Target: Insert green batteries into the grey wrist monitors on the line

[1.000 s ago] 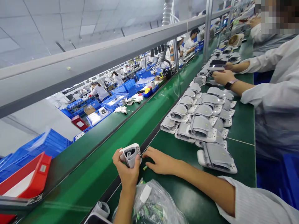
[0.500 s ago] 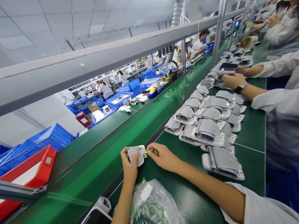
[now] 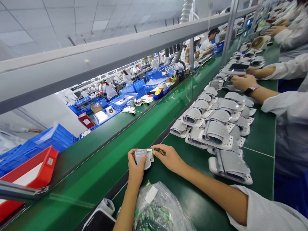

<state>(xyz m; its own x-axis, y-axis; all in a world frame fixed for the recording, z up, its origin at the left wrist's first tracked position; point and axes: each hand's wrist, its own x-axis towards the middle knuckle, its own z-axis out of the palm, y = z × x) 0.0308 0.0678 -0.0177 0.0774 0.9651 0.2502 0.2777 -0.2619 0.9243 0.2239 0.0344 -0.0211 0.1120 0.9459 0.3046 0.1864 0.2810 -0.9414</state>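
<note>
My left hand (image 3: 136, 165) is closed around a wrist blood pressure monitor (image 3: 146, 164), a white case with a rolled grey cuff. The monitor's white end, with small dark marks, faces right. Close by that end is my right hand (image 3: 169, 157), its thumb and fingers pinched on small green-and-yellow batteries (image 3: 162, 152). How many it holds I cannot make out. Below both hands lies a clear plastic bag (image 3: 166, 205) with many similar green batteries inside and a small white piece on top.
Stacked monitors with grey cuffs (image 3: 218, 117) cover the bench to the right. Another monitor (image 3: 101, 219) sits at the lower left. A green conveyor belt (image 3: 103, 157) runs past. A co-worker's hands (image 3: 243, 81) hold a monitor farther along. A red bin (image 3: 45, 173) stands left.
My right fingers have come nearer the monitor's end, and less of the batteries shows. My left hand and the monitor have shifted slightly right in the view.
</note>
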